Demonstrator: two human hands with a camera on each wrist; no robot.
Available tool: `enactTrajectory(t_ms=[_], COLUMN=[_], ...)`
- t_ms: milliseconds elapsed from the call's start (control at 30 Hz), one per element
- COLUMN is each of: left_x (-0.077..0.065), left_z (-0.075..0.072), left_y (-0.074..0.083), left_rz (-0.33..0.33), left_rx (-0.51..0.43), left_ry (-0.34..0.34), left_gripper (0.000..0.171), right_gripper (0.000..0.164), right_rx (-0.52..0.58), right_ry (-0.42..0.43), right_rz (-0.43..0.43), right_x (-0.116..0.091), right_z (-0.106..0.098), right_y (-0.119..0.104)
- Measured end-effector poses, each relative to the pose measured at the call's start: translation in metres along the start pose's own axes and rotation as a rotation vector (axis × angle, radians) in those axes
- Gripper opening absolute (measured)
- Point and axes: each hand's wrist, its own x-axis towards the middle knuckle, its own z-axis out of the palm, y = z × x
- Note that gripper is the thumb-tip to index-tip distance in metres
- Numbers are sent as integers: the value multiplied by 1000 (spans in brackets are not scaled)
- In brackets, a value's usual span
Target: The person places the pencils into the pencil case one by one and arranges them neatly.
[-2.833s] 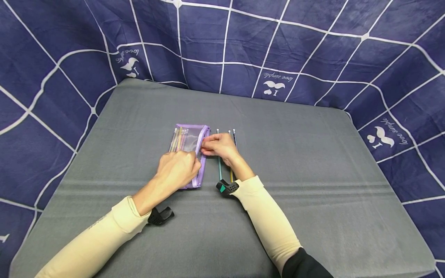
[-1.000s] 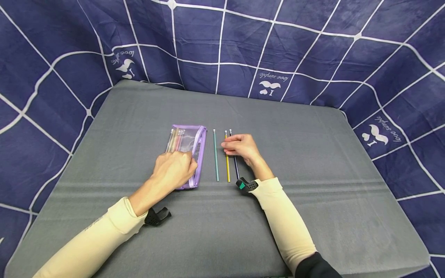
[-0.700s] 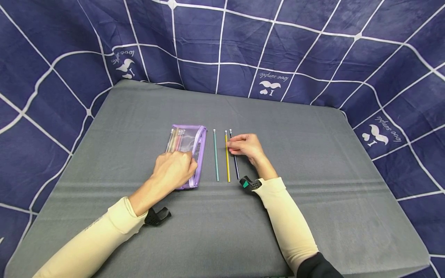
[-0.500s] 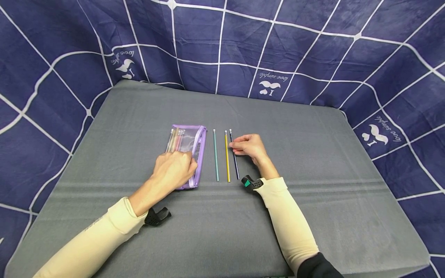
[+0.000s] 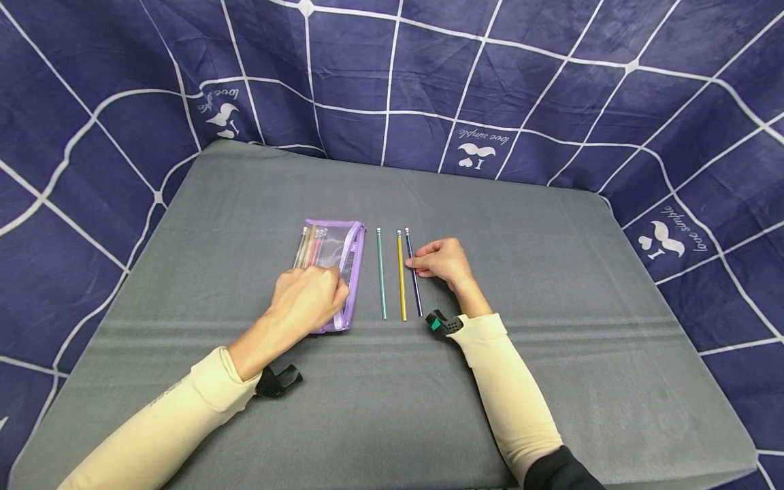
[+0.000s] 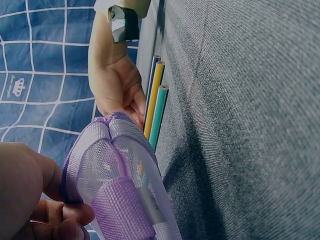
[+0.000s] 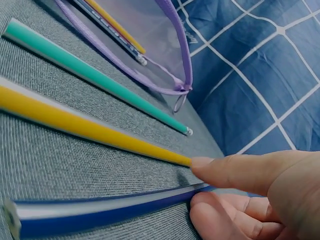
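My left hand [image 5: 309, 296] grips the lower part of a see-through pencil pouch [image 5: 357, 272] with purple trim. In the left wrist view, thumb and fingers hold the edge of the pouch [image 6: 120, 210]. Several pencils [image 5: 311, 246] show through its clear side. My right hand [image 5: 444, 262] is at the upper half of a dark blue pencil [image 5: 417, 296]. Its thumb and fingers stand on either side of the blue pencil [image 7: 110, 210], with a narrow gap to the thumb. The thumb tip comes near or touches the yellow pencil [image 5: 401, 286].
A green pencil [image 5: 382, 279] lies between the pouch and the yellow pencil, roughly parallel to both loose pencils. Everything rests on a grey cloth-covered surface [image 5: 551, 272]. Blue curtains with white lines [image 5: 429, 82] hang behind and at the sides.
My right hand has moved right from the pouch, across the green and yellow pencils, to the dark blue one. Its fingers have come slightly lower there. The left hand keeps its hold.
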Motion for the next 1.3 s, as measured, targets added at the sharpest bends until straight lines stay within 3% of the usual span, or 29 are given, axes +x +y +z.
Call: enactTrajectory(t_ms=[200,467,833,1300], left_x=[-1,0,-1,0], left_z=[-1,0,0,0], left_y=[0,0,0,0], left_rz=[-1,4,8,16], left_rx=[-3,5,2,13], left_ry=[1,5,15,29], left_gripper=[26,27,27,26], right_gripper=[32,27,20,15], right_rx=[-82,-100,-103,-30], right_ry=[7,6,-3,-28], right_rz=[-7,-14,-20,-20], right_x=[-1,-1,-1,0], right_z=[1,0,1,0], right_y=[0,-1,-1,-2])
